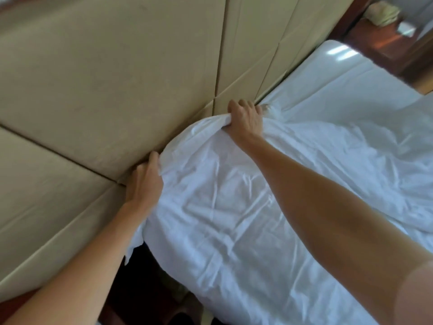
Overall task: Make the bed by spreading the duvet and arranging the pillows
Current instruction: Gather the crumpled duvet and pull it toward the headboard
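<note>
Both hands held the top edge of the white duvet (234, 207) at the head end of the bed, right against the padded beige headboard (105, 90). The left hand (146, 181) was at the near corner of the bed, its fingers curled round the duvet's corner, pressed between the cloth and the headboard. The right hand (246, 119) was farther along the head edge, its fingers bunched over a gathered fold of the same edge, with creases running out from the grip. The duvet lay wrinkled across the near part of the bed, its side hanging over the near edge above a dark gap. Past the right hand, the smooth white sheet (328, 73) covered the mattress up to the far corner. Beyond that corner stood a reddish wooden nightstand (375, 41) with a pale, blurred bundle (383, 12) on it.
</note>
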`<state>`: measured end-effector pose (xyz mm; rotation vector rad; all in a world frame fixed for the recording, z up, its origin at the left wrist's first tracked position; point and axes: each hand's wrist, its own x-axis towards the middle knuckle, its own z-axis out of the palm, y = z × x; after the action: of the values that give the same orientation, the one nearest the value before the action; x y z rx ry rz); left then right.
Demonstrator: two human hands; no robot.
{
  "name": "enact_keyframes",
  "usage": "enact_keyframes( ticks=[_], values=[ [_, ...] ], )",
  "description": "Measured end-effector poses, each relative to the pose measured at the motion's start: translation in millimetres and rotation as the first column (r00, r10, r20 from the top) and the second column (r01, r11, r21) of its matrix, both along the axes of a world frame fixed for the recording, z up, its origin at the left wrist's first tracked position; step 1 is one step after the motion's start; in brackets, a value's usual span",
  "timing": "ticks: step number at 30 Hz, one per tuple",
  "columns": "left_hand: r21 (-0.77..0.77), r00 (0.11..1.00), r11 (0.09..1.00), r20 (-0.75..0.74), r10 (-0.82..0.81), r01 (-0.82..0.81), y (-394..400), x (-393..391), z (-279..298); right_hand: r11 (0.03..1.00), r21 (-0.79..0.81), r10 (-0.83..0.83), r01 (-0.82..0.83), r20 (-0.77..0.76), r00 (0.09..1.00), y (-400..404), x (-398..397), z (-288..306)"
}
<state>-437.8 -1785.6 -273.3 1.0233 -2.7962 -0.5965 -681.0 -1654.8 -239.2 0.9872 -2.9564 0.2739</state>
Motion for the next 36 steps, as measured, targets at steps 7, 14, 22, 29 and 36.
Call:
enact_keyframes(
  ticks=[7,14,22,29,36],
  values=[
    [0.186,0.987,0.982,0.163,-0.016,-0.015,19.3,51.6,-38.8,0.986,0.08,0.149,-0.144,-0.052,0.987,28.9,41.8,-22.5],
    [0.237,0.925,0.957,0.373,0.069,-0.167,83.1,122.0,-54.3,0.982,0.05,0.183,-0.18,-0.046,0.982,86.7,90.6,-35.8],
    [0.314,0.916,0.929,0.396,0.058,-0.195,178.4,155.6,-47.0,0.981,0.101,0.155,-0.163,0.08,0.985,173.8,114.7,-32.6],
    [0.296,0.971,0.953,0.239,-0.015,-0.059,205.4,88.3,-4.7,0.986,0.133,0.082,-0.097,0.116,0.99,235.6,85.6,-2.8],
    [0.202,0.977,0.975,0.172,-0.128,0.092,225.0,11.6,29.2,0.99,0.138,-0.041,0.021,0.146,0.988,292.5,57.1,-2.3]
  ],
)
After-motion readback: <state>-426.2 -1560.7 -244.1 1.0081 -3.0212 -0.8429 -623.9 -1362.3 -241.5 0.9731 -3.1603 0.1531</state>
